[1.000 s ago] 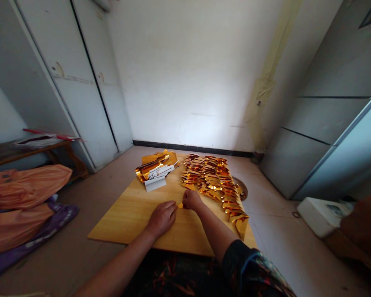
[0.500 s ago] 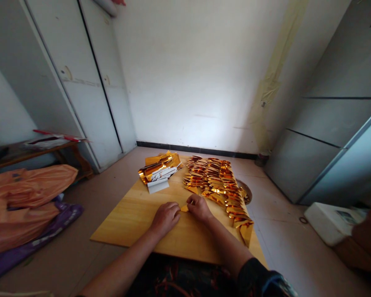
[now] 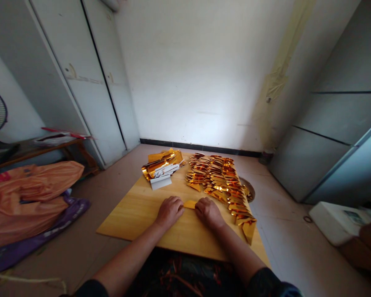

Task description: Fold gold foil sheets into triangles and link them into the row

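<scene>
A small piece of gold foil paper (image 3: pixel 190 204) lies low over the wooden board, stretched between my two hands. Its left end is under the curled fingers of my left hand (image 3: pixel 170 211), its right end under those of my right hand (image 3: pixel 207 210). Both hands are closed on it, and the fingertips are partly hidden. Beyond my right hand, rows of folded gold paper pieces (image 3: pixel 214 175) overlap on the board. Ahead of my left hand sits a loose pile of gold sheets (image 3: pixel 165 159), with a white-backed sheet (image 3: pixel 160 182) at its near edge.
The wooden board (image 3: pixel 126 214) is in front of my lap. A round bowl (image 3: pixel 250 189) stands past its right edge. Orange and purple bags (image 3: pixel 34 185) lie on the floor at left, near a bench. At right are a refrigerator (image 3: pixel 334 123) and a white foam box (image 3: pixel 336 220).
My right hand has shifted slightly right and turned palm-down, its fingers lower. More of the gold paper shows between my hands. The camera view has turned slightly left.
</scene>
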`<action>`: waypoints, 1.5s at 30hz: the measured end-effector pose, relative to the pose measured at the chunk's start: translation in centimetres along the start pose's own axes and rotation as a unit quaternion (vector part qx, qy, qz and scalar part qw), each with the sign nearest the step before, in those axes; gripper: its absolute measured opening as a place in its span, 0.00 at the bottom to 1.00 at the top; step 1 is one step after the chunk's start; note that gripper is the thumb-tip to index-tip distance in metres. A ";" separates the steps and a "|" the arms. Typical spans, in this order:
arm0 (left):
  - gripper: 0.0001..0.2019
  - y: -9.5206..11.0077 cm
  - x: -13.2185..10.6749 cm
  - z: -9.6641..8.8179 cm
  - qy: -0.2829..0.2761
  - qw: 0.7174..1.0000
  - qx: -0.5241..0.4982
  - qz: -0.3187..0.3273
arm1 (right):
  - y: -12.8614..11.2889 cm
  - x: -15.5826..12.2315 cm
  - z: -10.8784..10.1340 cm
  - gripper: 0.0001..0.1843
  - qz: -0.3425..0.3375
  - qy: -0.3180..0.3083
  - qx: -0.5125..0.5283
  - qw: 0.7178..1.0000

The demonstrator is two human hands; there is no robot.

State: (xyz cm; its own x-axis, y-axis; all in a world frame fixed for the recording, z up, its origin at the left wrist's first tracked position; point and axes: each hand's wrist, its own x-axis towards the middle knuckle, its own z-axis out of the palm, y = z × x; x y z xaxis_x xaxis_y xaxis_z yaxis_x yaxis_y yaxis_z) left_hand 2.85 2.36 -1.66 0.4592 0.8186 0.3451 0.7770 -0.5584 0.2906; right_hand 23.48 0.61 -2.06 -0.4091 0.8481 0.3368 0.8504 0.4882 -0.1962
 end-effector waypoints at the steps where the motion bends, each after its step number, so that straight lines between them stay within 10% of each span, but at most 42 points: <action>1: 0.02 0.0 0.1 0.1 0.001 1.000 -0.004 -0.003 | 0.0 0.0 0.2 0.10 0.000 0.004 -0.012 1.000; 14: 0.06 0.7 2.3 2.2 0.059 0.970 -0.199 -0.128 | -0.1 0.6 1.3 0.17 0.051 0.030 0.041 0.997; 22: 0.03 1.7 3.1 2.4 0.010 0.842 -0.464 -0.274 | -0.9 0.7 1.5 0.14 0.126 0.065 0.139 0.980; 33: 0.10 2.6 2.8 2.4 0.052 0.928 -0.332 -0.162 | -1.5 0.8 0.5 0.12 0.120 0.089 0.150 0.977; 45: 0.21 2.3 2.3 3.0 0.021 0.901 -0.406 -0.150 | -1.3 0.9 1.1 0.14 0.153 0.098 0.143 0.973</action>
State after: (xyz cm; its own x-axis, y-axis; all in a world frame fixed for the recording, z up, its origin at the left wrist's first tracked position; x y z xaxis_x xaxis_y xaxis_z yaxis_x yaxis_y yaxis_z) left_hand 7.02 3.38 -2.81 0.2523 0.9525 0.1706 0.2836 -0.2414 0.9280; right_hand 21.68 0.95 -2.48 -0.0552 0.9207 0.3864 0.7845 0.2794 -0.5537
